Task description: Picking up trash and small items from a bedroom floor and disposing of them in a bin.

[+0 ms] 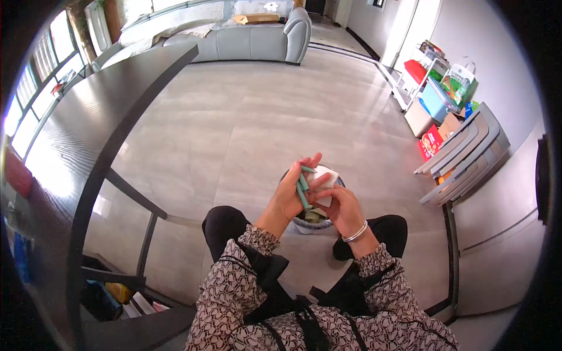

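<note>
Over a waste bin [312, 227] with a liner, both my hands meet in front of my knees. My left hand [290, 193] holds several green stick-like pieces [303, 193] across its palm and fingers; what they are I cannot tell. A white paper tissue or cloth [324, 177] lies at the fingers of both hands. My right hand [344, 210], with a silver bangle at its wrist, has its fingertips against the white piece and close to the left palm. Greenish scraps [314, 216] show inside the bin, below the hands.
A dark wooden table [101, 101] stands at the left, with a shelf of items beneath. Stacked grey folding stools or chairs [476, 149], a blue storage box [434, 98] and a white rack [417, 79] line the right wall. A grey sofa [246, 41] is at the back.
</note>
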